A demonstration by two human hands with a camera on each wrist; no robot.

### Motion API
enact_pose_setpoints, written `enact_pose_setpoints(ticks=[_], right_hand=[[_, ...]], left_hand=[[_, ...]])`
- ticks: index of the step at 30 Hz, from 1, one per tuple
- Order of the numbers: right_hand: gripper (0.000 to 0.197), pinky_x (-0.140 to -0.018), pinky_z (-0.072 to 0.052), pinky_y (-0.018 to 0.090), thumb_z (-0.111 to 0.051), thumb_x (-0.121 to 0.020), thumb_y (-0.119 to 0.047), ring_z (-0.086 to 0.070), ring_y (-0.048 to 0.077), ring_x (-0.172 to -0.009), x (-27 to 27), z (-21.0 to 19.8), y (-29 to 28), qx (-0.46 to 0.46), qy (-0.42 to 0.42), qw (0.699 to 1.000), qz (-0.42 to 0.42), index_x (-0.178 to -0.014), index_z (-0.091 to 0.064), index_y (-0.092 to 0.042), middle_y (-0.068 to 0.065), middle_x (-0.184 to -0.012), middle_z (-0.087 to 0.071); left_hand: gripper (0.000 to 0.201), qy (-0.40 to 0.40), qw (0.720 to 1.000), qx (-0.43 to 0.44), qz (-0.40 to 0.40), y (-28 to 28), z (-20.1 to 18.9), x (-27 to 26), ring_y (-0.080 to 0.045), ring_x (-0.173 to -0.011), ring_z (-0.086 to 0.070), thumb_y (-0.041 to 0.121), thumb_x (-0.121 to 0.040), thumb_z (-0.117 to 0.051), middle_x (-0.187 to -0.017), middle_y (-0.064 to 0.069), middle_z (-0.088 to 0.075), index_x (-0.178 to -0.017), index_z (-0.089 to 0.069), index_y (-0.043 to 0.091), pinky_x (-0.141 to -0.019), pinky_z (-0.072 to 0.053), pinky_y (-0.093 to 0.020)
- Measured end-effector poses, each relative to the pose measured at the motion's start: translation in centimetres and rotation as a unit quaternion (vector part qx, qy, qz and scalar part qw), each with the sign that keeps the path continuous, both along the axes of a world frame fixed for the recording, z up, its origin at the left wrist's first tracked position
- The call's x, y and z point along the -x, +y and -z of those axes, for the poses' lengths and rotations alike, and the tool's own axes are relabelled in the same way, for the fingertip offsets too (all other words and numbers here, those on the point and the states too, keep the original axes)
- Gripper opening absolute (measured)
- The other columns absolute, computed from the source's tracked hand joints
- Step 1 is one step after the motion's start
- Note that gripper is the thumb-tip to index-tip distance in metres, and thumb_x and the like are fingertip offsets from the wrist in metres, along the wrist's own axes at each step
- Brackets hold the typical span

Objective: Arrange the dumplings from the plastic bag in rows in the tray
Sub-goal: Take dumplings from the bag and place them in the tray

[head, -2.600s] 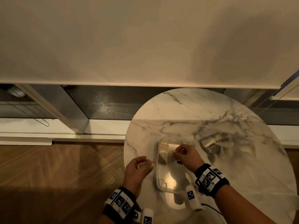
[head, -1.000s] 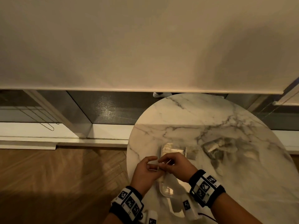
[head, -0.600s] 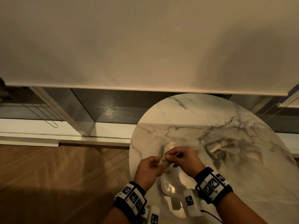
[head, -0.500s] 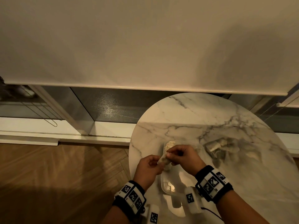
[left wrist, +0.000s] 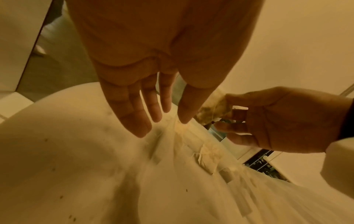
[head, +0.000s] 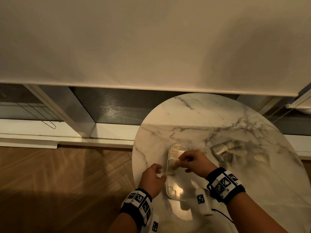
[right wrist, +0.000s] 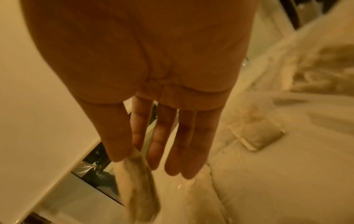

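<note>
The right hand [head: 195,163] is positioned over the clear plastic tray [head: 193,187], which rests on the round marble tabletop [head: 210,120]. Thumb and forefinger pinch a single dumpling [head: 173,163] at the tray's left wall; the remaining fingers are extended, as the right wrist view confirms. In the left wrist view the same dumpling [left wrist: 214,109] is visible between the fingertips [left wrist: 228,97] of the right hand.

The left hand [head: 152,178] is located just beside the tray's left edge, above the tabletop. Its fingers are relaxed and nearly straight in the left wrist view and hold nothing; whether they touch the tray rim cannot be determined.

A short row of dumplings [head: 174,149] lies along the far left side of the tray. The near part of the tray floor is bare.

The plastic bag [head: 235,150], with further dumplings inside, lies on the tabletop to the right of the tray, near but apart from it.
</note>
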State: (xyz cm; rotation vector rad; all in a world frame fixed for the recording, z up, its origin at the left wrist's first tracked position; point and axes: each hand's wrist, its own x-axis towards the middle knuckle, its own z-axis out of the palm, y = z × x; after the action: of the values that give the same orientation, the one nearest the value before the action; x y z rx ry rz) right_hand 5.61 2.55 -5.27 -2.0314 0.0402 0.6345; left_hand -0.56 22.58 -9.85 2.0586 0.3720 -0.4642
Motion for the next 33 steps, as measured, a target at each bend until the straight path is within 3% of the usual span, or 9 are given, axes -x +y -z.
enact_pose_setpoints(ticks=[4,8,11,13,15,17,20,25,33], right_hand=[[0.007,-0.074,-0.049,0.020,-0.075,-0.085,-0.032,-0.062,-0.002,-0.076,-0.2,1.4,-0.2,0.136,-0.019,0.987,-0.082,-0.083,-0.077,-0.026,-0.015,-0.080,-0.072],[0.006,-0.069,-0.044,0.014,-0.075,-0.084,-0.031,-0.062,-0.001,-0.077,-0.2,2.2,-0.2,0.156,-0.013,0.984,-0.083,-0.082,-0.076,-0.025,-0.016,-0.079,-0.070],[0.013,-0.069,-0.051,0.020,-0.075,-0.084,-0.025,-0.064,0.005,-0.074,-0.4,2.6,-0.1,0.166,0.005,0.981,-0.095,-0.073,-0.069,-0.027,-0.011,-0.074,-0.069],[0.007,-0.070,-0.059,0.026,-0.072,-0.087,-0.021,-0.070,0.013,-0.077,-0.5,2.8,0.3,0.133,0.062,0.983,-0.110,-0.081,-0.070,-0.021,-0.002,-0.081,-0.073],[0.004,-0.066,-0.059,0.024,-0.070,-0.090,-0.023,-0.070,0.013,-0.075,-0.6,3.2,0.8,0.126,0.089,0.979,-0.137,-0.086,-0.069,-0.020,0.001,-0.084,-0.073],[0.013,-0.057,-0.051,0.017,-0.072,-0.088,-0.027,-0.063,0.007,-0.068,-0.8,4.1,1.3,0.155,0.066,0.975,-0.148,-0.077,-0.065,-0.029,-0.006,-0.078,-0.068],[0.019,-0.055,-0.050,0.018,-0.074,-0.086,-0.027,-0.061,0.009,-0.066,-1.3,5.5,2.0,0.179,0.044,0.976,-0.119,-0.071,-0.064,-0.032,-0.006,-0.077,-0.066],[0.021,-0.073,-0.058,0.029,-0.075,-0.085,-0.023,-0.062,0.011,-0.069,-2.1,6.2,2.8,0.193,0.019,0.977,-0.084,-0.069,-0.063,-0.032,-0.003,-0.081,-0.069],[0.025,-0.068,-0.056,0.029,-0.084,-0.074,-0.036,-0.065,0.015,-0.079,-2.1,6.4,2.5,0.217,0.045,0.975,-0.025,-0.080,-0.064,-0.022,-0.002,-0.086,-0.067]], left_hand=[[0.027,0.048,0.999,0.018,0.012,-0.3,1.3,0.1,-0.004,-0.083,-0.063,0.021,-0.088,-0.070,-0.093,0.007,-0.066,-0.114,-0.063,0.020,-0.067,-0.047,-0.008],[0.018,0.081,0.996,0.040,-0.008,-0.5,2.0,0.1,-0.016,-0.080,-0.069,0.021,-0.086,-0.070,-0.091,0.000,-0.070,-0.104,-0.066,0.023,-0.075,-0.061,-0.033],[0.016,0.087,0.995,0.056,-0.015,-0.5,2.2,0.0,-0.019,-0.081,-0.070,0.019,-0.085,-0.071,-0.092,-0.002,-0.071,-0.100,-0.066,0.024,-0.075,-0.062,-0.037],[0.015,0.088,0.994,0.064,-0.021,-0.4,2.4,-0.1,-0.020,-0.080,-0.071,0.018,-0.084,-0.071,-0.091,-0.003,-0.072,-0.097,-0.067,0.025,-0.074,-0.062,-0.039],[0.014,0.089,0.993,0.069,-0.023,-0.5,2.6,-0.2,-0.020,-0.080,-0.072,0.018,-0.083,-0.070,-0.090,-0.002,-0.072,-0.094,-0.068,0.026,-0.074,-0.062,-0.041],[0.014,0.090,0.993,0.074,-0.023,-0.5,2.6,-0.2,-0.020,-0.081,-0.072,0.017,-0.083,-0.070,-0.090,-0.002,-0.072,-0.093,-0.067,0.026,-0.074,-0.062,-0.041],[0.016,0.099,0.991,0.089,-0.028,-0.3,2.6,-0.2,-0.023,-0.082,-0.072,0.014,-0.084,-0.070,-0.093,-0.005,-0.072,-0.096,-0.067,0.024,-0.073,-0.063,-0.042],[0.016,0.100,0.990,0.099,-0.029,-0.3,2.7,-0.2,-0.025,-0.079,-0.071,0.012,-0.084,-0.071,-0.094,-0.007,-0.071,-0.094,-0.066,0.023,-0.067,-0.063,-0.041],[0.018,0.103,0.987,0.113,-0.038,-0.4,3.0,-0.1,-0.024,-0.077,-0.071,0.010,-0.085,-0.070,-0.092,-0.007,-0.071,-0.100,-0.067,0.019,-0.061,-0.061,-0.035]])
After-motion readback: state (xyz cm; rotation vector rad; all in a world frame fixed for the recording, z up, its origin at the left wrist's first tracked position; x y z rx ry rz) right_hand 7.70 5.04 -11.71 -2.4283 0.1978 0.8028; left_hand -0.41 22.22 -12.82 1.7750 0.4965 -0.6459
